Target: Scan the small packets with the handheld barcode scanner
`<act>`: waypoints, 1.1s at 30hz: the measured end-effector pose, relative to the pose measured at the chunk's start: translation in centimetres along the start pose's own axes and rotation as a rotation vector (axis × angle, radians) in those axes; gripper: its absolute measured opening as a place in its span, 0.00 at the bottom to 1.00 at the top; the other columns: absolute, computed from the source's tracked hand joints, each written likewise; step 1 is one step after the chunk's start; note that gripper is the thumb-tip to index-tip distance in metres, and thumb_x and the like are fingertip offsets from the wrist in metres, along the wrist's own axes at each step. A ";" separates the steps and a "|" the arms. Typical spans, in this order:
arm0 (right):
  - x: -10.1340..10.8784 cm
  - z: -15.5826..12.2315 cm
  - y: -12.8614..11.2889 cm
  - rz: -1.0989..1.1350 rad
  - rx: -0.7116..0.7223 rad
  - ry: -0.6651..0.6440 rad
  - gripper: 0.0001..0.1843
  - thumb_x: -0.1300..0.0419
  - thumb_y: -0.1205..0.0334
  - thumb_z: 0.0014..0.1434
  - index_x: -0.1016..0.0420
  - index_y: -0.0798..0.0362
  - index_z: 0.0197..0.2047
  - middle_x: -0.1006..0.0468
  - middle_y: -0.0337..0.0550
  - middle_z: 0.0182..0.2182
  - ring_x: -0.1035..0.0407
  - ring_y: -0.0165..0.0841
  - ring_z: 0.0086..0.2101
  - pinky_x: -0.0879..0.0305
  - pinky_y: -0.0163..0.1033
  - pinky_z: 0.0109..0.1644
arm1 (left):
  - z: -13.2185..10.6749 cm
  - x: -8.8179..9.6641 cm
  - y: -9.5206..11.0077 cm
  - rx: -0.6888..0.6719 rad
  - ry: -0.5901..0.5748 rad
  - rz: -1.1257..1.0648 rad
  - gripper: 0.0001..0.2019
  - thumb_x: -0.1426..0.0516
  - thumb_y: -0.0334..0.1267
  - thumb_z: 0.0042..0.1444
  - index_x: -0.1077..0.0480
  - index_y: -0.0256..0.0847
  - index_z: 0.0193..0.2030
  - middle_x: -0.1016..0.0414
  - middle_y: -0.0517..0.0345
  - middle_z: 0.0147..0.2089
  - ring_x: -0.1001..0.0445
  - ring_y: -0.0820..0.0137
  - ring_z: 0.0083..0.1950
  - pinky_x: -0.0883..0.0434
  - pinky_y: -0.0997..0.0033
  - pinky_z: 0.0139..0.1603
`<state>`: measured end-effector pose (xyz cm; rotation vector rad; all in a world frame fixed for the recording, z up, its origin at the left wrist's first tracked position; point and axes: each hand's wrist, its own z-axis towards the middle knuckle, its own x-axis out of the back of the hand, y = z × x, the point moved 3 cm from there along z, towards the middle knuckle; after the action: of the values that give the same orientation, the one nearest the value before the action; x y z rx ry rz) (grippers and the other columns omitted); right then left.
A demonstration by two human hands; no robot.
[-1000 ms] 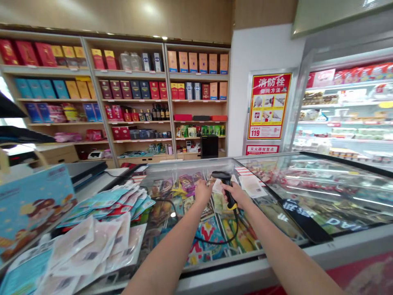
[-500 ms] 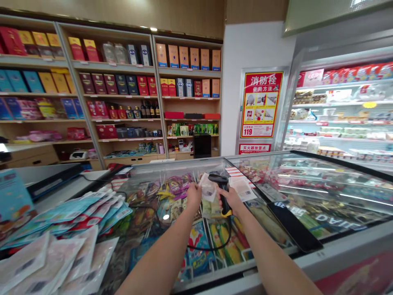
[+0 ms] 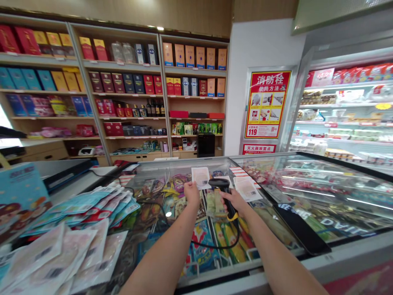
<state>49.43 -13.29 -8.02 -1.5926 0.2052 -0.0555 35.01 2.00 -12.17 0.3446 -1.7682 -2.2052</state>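
My left hand [image 3: 192, 193] pinches the lower left edge of a flat whitish packet [image 3: 200, 176] with a small dark barcode. Wrapped round the handle of a black-and-yellow barcode scanner [image 3: 220, 183] is my right hand [image 3: 232, 200]. The scanner's head points left at the packet, close to the barcode. From its handle a black cable [image 3: 221, 247] loops down and left over the glass. Just right of the scanner, similar whitish packets [image 3: 248, 189] lie on the freezer's glass top. Both hands are above the glass.
The glass-topped freezer [image 3: 184, 282] holds several bagged foods. At the left lie whitish packets [image 3: 50, 262] and a pile of blue and red packets [image 3: 82, 205]. A black handle strip [image 3: 302, 229] crosses the glass on the right. Stocked shelves [image 3: 132, 95] stand behind.
The packet in my left hand has turned more upright and flat, its barcode now facing the scanner. Both hands have drawn slightly apart. The whole view has shifted a little left.
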 end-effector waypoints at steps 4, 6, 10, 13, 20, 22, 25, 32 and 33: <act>0.1 0.1 0.4 -0.039 -0.007 -0.013 0.17 0.35 0.51 0.49 0.37 0.51 0.25 0.33 0.34 0.15 0.39 0.27 0.14 0.38 0.35 0.18 | -0.2 0.1 0.4 0.034 0.008 0.002 0.06 0.45 0.37 0.51 0.37 0.40 0.26 0.34 0.62 0.24 0.30 0.69 0.30 0.30 0.65 0.40; 0.1 0.2 0.6 -0.050 -0.028 -0.021 0.17 0.36 0.51 0.50 0.37 0.51 0.24 0.34 0.34 0.14 0.40 0.27 0.14 0.37 0.35 0.18 | -0.4 0.2 0.6 0.046 0.007 -0.016 0.06 0.45 0.37 0.51 0.37 0.40 0.26 0.34 0.62 0.24 0.30 0.70 0.30 0.31 0.66 0.39; 0.1 0.3 0.7 -0.033 -0.039 -0.030 0.17 0.35 0.50 0.49 0.37 0.51 0.23 0.33 0.35 0.15 0.40 0.27 0.15 0.38 0.35 0.18 | -0.5 0.2 0.8 0.077 0.003 -0.037 0.06 0.45 0.36 0.51 0.38 0.40 0.26 0.34 0.63 0.25 0.31 0.71 0.28 0.31 0.68 0.37; 0.1 0.2 0.6 -0.030 -0.036 -0.033 0.17 0.35 0.50 0.49 0.37 0.51 0.24 0.33 0.35 0.15 0.40 0.26 0.15 0.38 0.35 0.18 | -0.4 0.2 0.9 0.075 0.006 -0.031 0.06 0.45 0.36 0.50 0.38 0.41 0.26 0.34 0.63 0.25 0.31 0.71 0.29 0.31 0.69 0.37; 0.1 0.2 0.6 -0.021 -0.038 -0.028 0.17 0.34 0.50 0.47 0.36 0.51 0.26 0.32 0.35 0.16 0.40 0.27 0.15 0.38 0.35 0.18 | -0.8 0.4 1.3 0.074 0.023 -0.039 0.06 0.45 0.34 0.50 0.38 0.41 0.25 0.33 0.63 0.24 0.31 0.71 0.29 0.31 0.69 0.37; 0.0 0.1 0.6 -0.020 -0.043 -0.029 0.17 0.34 0.50 0.47 0.37 0.51 0.26 0.32 0.35 0.16 0.40 0.26 0.15 0.38 0.35 0.18 | -1.0 0.6 1.5 0.082 0.024 -0.041 0.06 0.45 0.34 0.50 0.38 0.41 0.25 0.34 0.63 0.24 0.31 0.72 0.28 0.31 0.69 0.36; -0.4 -0.1 0.5 0.016 -0.031 -0.030 0.17 0.34 0.51 0.47 0.36 0.51 0.29 0.32 0.34 0.17 0.39 0.26 0.15 0.39 0.34 0.18 | -1.2 1.2 1.8 0.102 0.019 -0.048 0.06 0.45 0.34 0.50 0.38 0.41 0.24 0.34 0.64 0.22 0.31 0.72 0.27 0.31 0.70 0.34; -3.2 0.0 -0.6 0.037 -0.036 -0.072 0.19 0.33 0.51 0.45 0.36 0.51 0.33 0.32 0.30 0.17 0.39 0.25 0.14 0.40 0.32 0.16 | 0.2 5.1 3.5 0.027 0.041 0.041 0.05 0.44 0.33 0.49 0.37 0.41 0.25 0.32 0.62 0.24 0.28 0.69 0.30 0.30 0.68 0.38; -3.9 0.1 -0.8 0.027 -0.033 -0.091 0.19 0.33 0.51 0.45 0.36 0.52 0.32 0.32 0.30 0.17 0.39 0.25 0.14 0.39 0.32 0.17 | 0.4 5.9 3.7 0.023 0.042 0.043 0.04 0.44 0.33 0.49 0.37 0.41 0.26 0.32 0.61 0.25 0.28 0.69 0.30 0.30 0.68 0.37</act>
<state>45.72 -12.58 -6.86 -1.6211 0.1578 0.0413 29.67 -0.53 -8.52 0.3521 -1.7638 -2.1348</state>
